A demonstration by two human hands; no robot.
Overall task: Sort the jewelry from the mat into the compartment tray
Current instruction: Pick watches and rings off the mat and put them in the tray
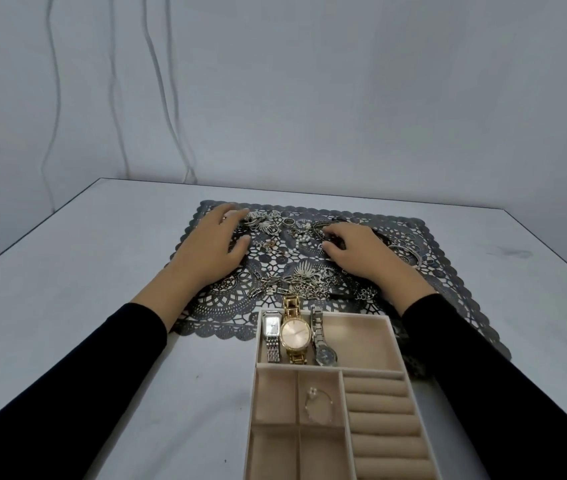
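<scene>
Silver jewelry [285,237] is being sifted in a tangle on the dark cut-out lace mat [455,289]. The left hand [213,244] is being laid flat, fingers straight and together, while the right hand [361,251] is being curled over it, and any pinch cannot be made out. Just nearer, three wristwatches [295,334] are being kept in the beige velvet compartment tray [365,336] — far section — and a thin silver bracelet [316,405] in a small one.
</scene>
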